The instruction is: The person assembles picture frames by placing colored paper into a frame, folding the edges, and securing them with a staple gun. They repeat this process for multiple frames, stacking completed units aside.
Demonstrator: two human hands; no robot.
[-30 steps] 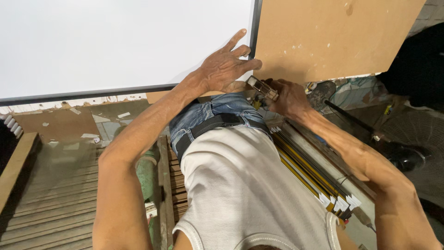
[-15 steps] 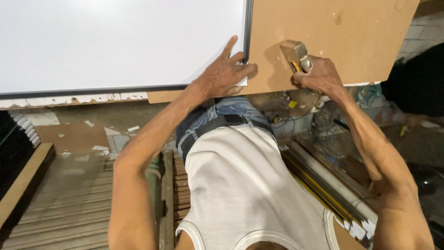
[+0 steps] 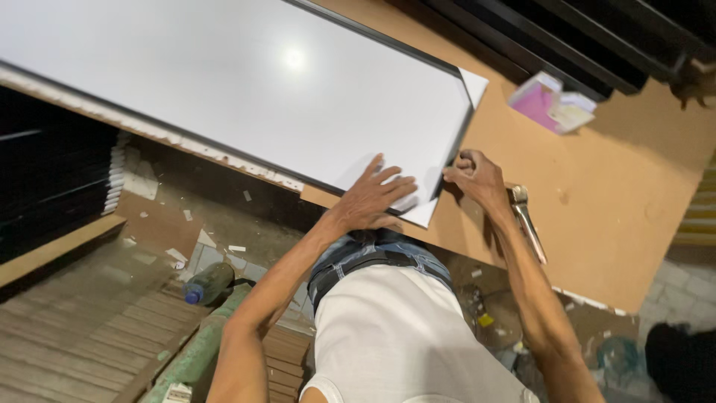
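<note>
A large white board (image 3: 224,82) with a thin dark frame lies on a brown fibreboard tabletop (image 3: 619,216). My left hand (image 3: 373,195) presses flat on the board's near corner, fingers spread. My right hand (image 3: 476,175) is curled in a fist against the dark frame edge at that same corner; I cannot tell whether it pinches anything. A metal hammer-like tool (image 3: 526,216) lies on the tabletop just right of my right wrist, out of my grip.
A pink and white small box (image 3: 552,103) sits on the tabletop at the far right. Dark frame lengths (image 3: 567,37) are stacked behind the table. On the floor left lie a green bottle (image 3: 207,282), scraps and wooden planks (image 3: 67,343).
My right hand has put the metal tool down on the tabletop and moved to the frame's corner. The view has tilted and shifted; my left hand stays pressed on the board.
</note>
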